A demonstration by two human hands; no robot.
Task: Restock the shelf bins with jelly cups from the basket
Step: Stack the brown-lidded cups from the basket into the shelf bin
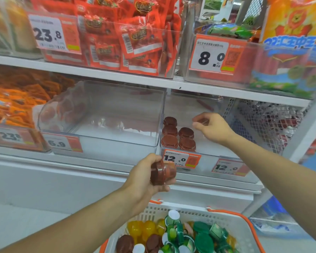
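One head-worn wide-angle view faces the shelf bins (pixel 199 141) from close range, angled forward and down, with the basket (pixel 217 219) at the bottom edge

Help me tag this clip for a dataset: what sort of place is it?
Most likely a shop's snack aisle. White shelves carry clear bins with price tags, red snack packets fill a bin above, and a basket of jelly cups stands below, while the left hand holds a brown jelly cup.

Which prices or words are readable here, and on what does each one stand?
"23.8": tag on the top-left bin.
"8.0": tag on the top-right bin.
"6.9": tag on the middle clear bin.
"12.0": tag under the brown jelly cups.
"12.0": tag further right.
Small print, packet text: blurred.
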